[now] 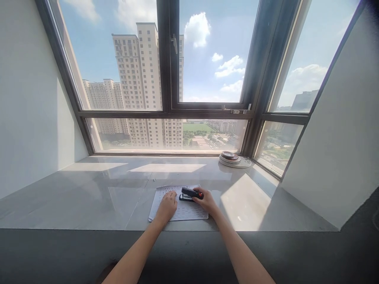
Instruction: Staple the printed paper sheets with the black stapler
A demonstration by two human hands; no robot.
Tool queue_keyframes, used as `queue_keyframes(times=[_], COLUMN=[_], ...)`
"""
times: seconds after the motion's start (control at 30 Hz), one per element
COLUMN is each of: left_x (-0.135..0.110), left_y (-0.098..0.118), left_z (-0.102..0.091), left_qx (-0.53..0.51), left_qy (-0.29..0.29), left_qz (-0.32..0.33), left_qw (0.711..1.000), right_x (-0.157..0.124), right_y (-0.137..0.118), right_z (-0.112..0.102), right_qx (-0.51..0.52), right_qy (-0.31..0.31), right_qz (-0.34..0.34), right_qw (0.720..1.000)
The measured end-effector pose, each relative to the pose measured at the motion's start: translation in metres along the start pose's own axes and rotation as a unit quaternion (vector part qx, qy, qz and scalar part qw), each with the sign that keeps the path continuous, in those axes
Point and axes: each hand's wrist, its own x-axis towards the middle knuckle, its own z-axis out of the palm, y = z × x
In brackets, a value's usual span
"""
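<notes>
A printed white paper sheet [185, 211] lies flat on the grey marble window ledge [112, 193]. My left hand [166, 207] rests palm down on the sheet's left half, pressing it. A black stapler [191, 193] with a red end sits on the sheet's upper middle. My right hand [207, 201] grips the stapler from its right side.
A stack of round plates or discs [234, 159] sits at the ledge's back right near the window frame [166, 114]. White walls flank both sides. A dark counter edge [89, 252] runs across the front. Sunlit patches fall on the ledge.
</notes>
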Motion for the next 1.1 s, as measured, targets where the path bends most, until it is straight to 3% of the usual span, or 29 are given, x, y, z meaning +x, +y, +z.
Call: queue_keyframes(times=[0.37,0.87,1.0,1.1], left_x=[0.0,-0.004,-0.001,0.008], left_y=[0.0,0.006,0.011,0.013], left_z=[0.001,-0.002,0.0,0.003], left_qx=[0.007,0.015,0.02,-0.01], left_qy=[0.002,0.002,-0.008,-0.015], left_qz=[-0.004,0.0,-0.053,-0.099], left_qw=[1.0,1.0,0.998,0.995], right_x=[0.0,0.001,0.001,0.001], right_y=[0.0,-0.002,-0.001,0.0], right_z=[-0.002,0.002,0.01,0.01], right_qx=[0.036,0.021,-0.048,-0.038], right_qy=[-0.037,-0.03,-0.024,-0.005], right_qz=[-0.018,-0.004,-0.032,-0.043], right_qw=[0.998,0.999,0.998,0.998])
